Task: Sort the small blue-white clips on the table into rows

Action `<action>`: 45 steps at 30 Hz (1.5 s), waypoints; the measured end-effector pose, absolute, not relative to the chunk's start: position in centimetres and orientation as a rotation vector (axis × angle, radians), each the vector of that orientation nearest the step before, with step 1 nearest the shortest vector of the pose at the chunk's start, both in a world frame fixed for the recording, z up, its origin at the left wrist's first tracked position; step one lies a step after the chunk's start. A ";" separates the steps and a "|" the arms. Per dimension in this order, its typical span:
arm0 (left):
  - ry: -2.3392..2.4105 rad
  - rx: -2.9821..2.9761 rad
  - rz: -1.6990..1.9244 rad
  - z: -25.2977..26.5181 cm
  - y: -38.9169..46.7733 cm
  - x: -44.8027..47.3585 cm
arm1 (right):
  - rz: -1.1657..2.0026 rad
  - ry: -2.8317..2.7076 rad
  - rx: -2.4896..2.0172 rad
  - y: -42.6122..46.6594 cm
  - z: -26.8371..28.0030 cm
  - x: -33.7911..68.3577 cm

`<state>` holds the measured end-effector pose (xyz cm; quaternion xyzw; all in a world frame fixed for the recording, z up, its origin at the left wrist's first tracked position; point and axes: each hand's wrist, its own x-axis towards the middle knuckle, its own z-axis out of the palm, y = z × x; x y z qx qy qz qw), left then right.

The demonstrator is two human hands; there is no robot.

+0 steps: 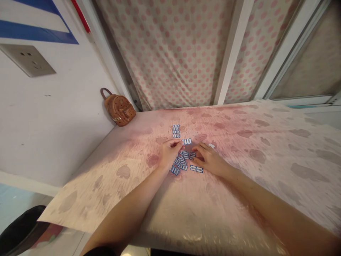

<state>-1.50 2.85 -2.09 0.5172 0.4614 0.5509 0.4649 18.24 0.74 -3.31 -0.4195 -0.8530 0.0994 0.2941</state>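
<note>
Small blue-edged white cards, which look like label stickers, lie on the patterned table cover. My left hand (170, 152) has its thumb and fingers pinched at the near end of a short strip of these cards (187, 141). My right hand (211, 159) is to the right of a loose pile of cards (181, 163), its thumb and index finger curved and apart at the pile's right edge. Just below its fingers lies a small block of cards (196, 168). Beyond my left hand is a neat block of cards in rows (176, 131). Any print on them is too small to read.
A small white piece (211, 145) lies behind my right hand. At the table's back left corner a brown mini backpack (120, 109) leans by the wall. A dotted curtain (170, 53) hangs behind the table (253, 142). A dark round object (22, 227) stands at lower left.
</note>
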 end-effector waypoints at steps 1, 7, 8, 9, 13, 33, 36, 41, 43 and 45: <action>1.136 1.272 1.352 -2.0 2.8 -1.5 | 0.265 -2.267 -1.112 0.7 -3.4 18.1; 1.155 1.292 1.351 -1.7 2.6 -1.4 | 0.215 -2.283 -1.131 0.8 -4.0 17.2; 1.155 1.295 1.351 -1.7 2.6 -1.4 | 0.210 -2.288 -1.129 0.7 -4.1 17.1; 1.152 1.300 1.351 -1.7 2.6 -1.4 | 0.208 -2.291 -1.126 0.7 -4.1 17.0; 1.140 1.285 1.355 -1.7 2.6 -1.4 | 0.199 -2.322 -1.104 0.5 -3.8 17.3; 1.112 1.277 1.349 -2.2 2.8 -1.4 | 0.121 -2.444 -1.113 -0.9 -2.3 17.1; 1.121 1.277 1.347 -2.0 2.7 -1.3 | 0.193 -2.421 -1.110 -0.8 -2.6 17.3; 1.136 1.268 1.321 -1.8 2.5 -1.3 | 0.314 -2.405 -1.089 -0.7 -2.9 17.6; 1.142 1.254 1.320 -1.8 2.6 -1.3 | 0.353 -2.405 -1.085 -0.7 -2.6 17.7; 1.147 1.244 1.321 -1.8 2.6 -1.3 | 0.367 -2.409 -1.091 -0.7 -2.3 17.9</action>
